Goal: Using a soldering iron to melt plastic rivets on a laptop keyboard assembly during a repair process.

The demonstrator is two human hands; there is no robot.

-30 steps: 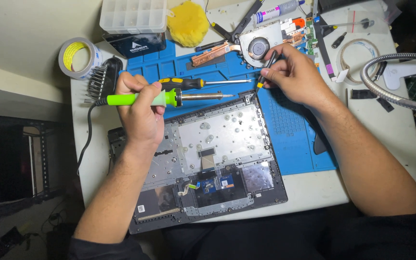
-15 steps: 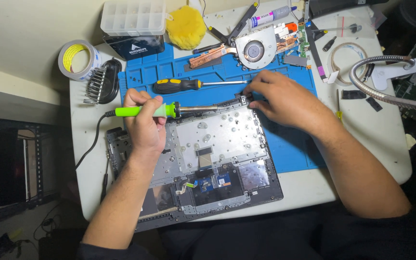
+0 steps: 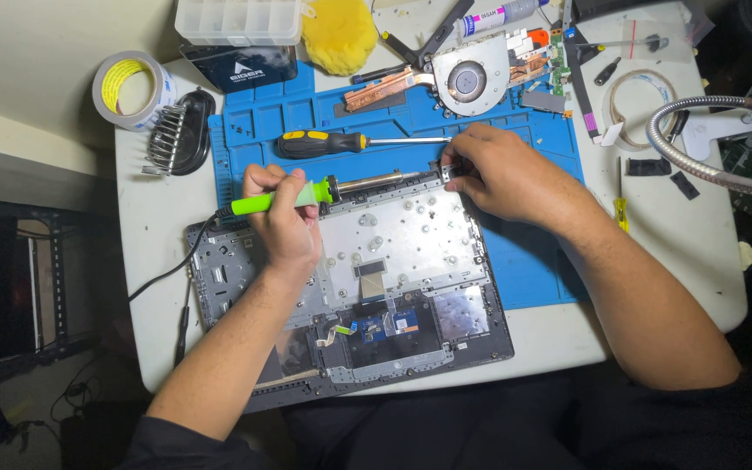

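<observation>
My left hand (image 3: 282,218) grips a green-handled soldering iron (image 3: 306,193), its metal tip pointing right along the top edge of an opened laptop base (image 3: 393,252). The base lies on a blue work mat (image 3: 515,270), its silver keyboard backplate facing up. My right hand (image 3: 502,174) rests at the base's upper right corner, fingertips pinching a small metal hinge piece (image 3: 442,170) there. A black and yellow screwdriver (image 3: 332,143) lies on the mat just above the iron.
A cooling fan with copper heat pipe (image 3: 472,77) lies at the mat's top. A tape roll (image 3: 128,87), a coiled iron stand (image 3: 176,135), a clear parts box (image 3: 237,19) and a yellow sponge (image 3: 339,35) sit at upper left. A gooseneck arm (image 3: 707,130) curves in from the right.
My right hand came down from the fan area to the laptop's upper right corner. The left hand with the iron shifted slightly lower onto the laptop's top edge.
</observation>
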